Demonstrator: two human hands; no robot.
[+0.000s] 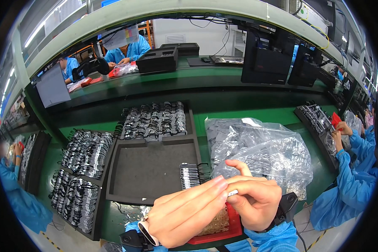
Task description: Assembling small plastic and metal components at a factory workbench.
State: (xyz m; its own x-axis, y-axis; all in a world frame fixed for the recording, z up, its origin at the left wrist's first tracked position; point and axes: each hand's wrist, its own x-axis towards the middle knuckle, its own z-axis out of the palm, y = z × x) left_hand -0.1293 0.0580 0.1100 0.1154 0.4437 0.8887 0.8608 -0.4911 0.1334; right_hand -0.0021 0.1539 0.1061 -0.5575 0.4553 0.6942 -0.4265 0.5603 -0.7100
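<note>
The left hand (pixel 187 212) slants from the lower centre of the frame, back upward, its fingers straight and close together; whether it grips anything cannot be told. The right hand (pixel 254 197), lower right of centre, bends toward it with one finger raised, thumb and forefinger pinching one small pale piece (pixel 232 193) beside the left fingertips. Below them sits one red tray (pixel 236 227). One clear plastic bag (pixel 264 147) lies right of centre. Two dark two-compartment trays stand near: the central tray (pixel 147 166), and the left-hand tray (pixel 97 210), filled in both compartments.
</note>
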